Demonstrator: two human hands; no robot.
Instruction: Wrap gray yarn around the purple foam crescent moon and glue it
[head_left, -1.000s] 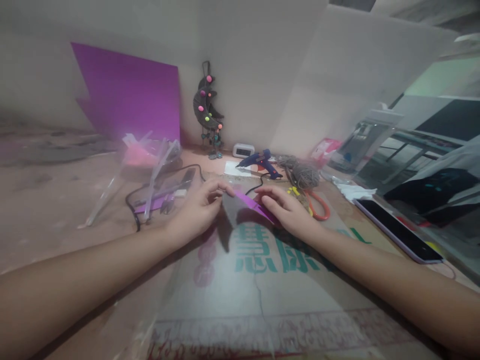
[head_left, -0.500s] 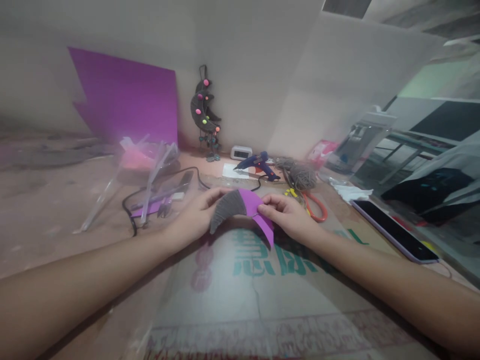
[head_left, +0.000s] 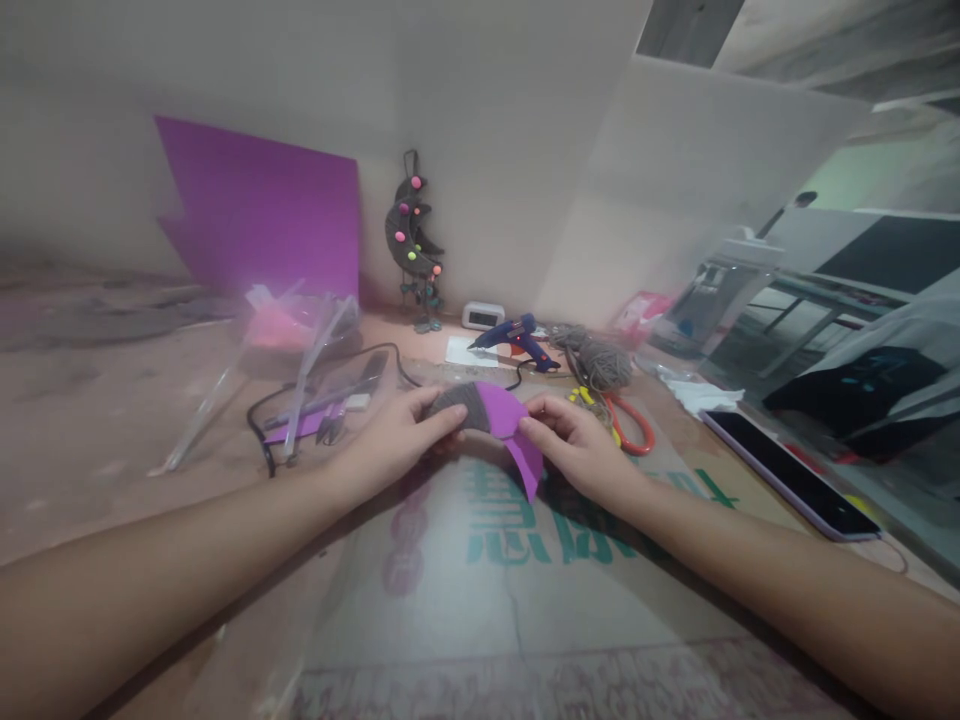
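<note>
The purple card crescent half-wrapped in grey yarn [head_left: 501, 410] could crease if gripped too hard, or its windings could slip if the yarn slackens. Its left part is ridged dark grey, its right bare and smooth, tapering downward; a thin line across the purple may be yarn, though blur leaves that uncertain. It is held above the tan cardboard sheet with green lettering [head_left: 420, 640], the left hand's [head_left: 401, 435] fingers closed on the wrapped part, the right hand's [head_left: 585, 440] pinching the bare edge.

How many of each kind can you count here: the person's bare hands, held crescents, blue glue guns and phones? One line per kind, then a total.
Hands (left hand, right hand): 2
Held crescent: 1
Blue glue gun: 1
Phone: 1
Total: 5
</note>
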